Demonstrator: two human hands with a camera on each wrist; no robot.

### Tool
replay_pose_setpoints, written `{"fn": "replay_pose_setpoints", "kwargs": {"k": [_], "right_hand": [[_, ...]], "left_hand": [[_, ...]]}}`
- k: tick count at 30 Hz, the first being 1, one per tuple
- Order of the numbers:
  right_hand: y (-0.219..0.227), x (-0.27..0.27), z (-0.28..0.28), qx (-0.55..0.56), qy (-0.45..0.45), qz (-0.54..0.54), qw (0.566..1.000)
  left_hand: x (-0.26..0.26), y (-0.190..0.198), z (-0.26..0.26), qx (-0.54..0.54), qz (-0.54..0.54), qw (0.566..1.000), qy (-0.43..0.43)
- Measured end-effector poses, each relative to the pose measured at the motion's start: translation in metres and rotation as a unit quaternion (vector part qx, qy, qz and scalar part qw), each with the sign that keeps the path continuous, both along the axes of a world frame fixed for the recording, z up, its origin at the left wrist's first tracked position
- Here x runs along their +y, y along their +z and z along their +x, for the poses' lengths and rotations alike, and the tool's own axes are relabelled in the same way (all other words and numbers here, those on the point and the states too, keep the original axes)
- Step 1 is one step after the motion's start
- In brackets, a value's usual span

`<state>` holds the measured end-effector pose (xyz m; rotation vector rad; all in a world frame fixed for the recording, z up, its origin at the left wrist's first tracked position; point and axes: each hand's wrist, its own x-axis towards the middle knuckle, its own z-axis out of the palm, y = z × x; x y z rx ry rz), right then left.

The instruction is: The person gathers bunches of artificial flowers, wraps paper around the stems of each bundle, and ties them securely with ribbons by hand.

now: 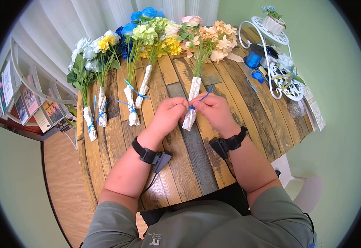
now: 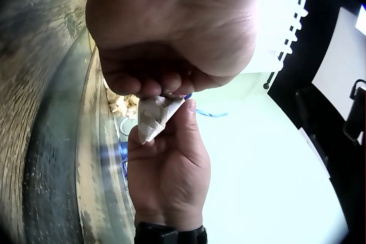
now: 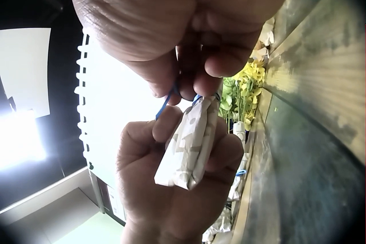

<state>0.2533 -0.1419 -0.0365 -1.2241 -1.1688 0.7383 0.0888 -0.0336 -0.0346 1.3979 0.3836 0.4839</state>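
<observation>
A bouquet with pink and peach flowers lies on the wooden table, its stems in patterned paper wrapping (image 1: 194,89). Blue ribbon (image 1: 192,108) circles the wrapping near its lower end. My right hand (image 1: 214,111) pinches the ribbon between thumb and fingers, and a loose tail points up past them. From the other side my left hand (image 1: 169,117) curls its fingers at the ribbon, close against the wrapping; its grip is partly hidden. The folded paper end (image 3: 186,152) sticks out between both hands in the right wrist view.
Several wrapped bouquets with blue ribbon ties, one in white paper (image 1: 131,111), lie to the left. At right are a blue ribbon spool (image 1: 254,56), a white metal stand (image 1: 277,33) and folded patterned paper (image 1: 313,107). A magazine rack (image 1: 35,95) stands beyond the left edge.
</observation>
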Motion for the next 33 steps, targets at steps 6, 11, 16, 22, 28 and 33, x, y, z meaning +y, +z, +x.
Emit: {"fn": "replay_pose_setpoints", "kwargs": {"k": [6, 11, 16, 22, 28, 33], "right_hand": [[-0.004, 0.002, 0.003, 0.035, -0.005, -0.067, 0.997], [-0.003, 0.003, 0.0, 0.061, -0.015, -0.098, 0.993], [-0.01, 0.007, 0.003, 0.095, -0.018, -0.134, 0.986], [-0.015, 0.009, 0.004, 0.085, -0.018, -0.137, 0.987], [-0.022, 0.011, 0.0, 0.072, -0.017, -0.135, 0.988], [-0.029, 0.013, -0.003, 0.058, 0.001, -0.155, 0.986]], "left_hand": [[-0.005, 0.001, 0.002, 0.02, -0.008, 1.0, 0.01], [0.004, -0.015, 0.005, -0.007, -0.098, 0.995, 0.011], [0.004, -0.015, 0.007, -0.006, -0.162, 0.987, 0.02], [0.005, -0.02, 0.008, -0.029, -0.223, 0.974, 0.032], [0.023, -0.029, 0.003, 0.111, -0.077, 0.988, 0.074], [-0.006, 0.005, 0.008, 0.069, 0.356, 0.864, 0.35]]}}
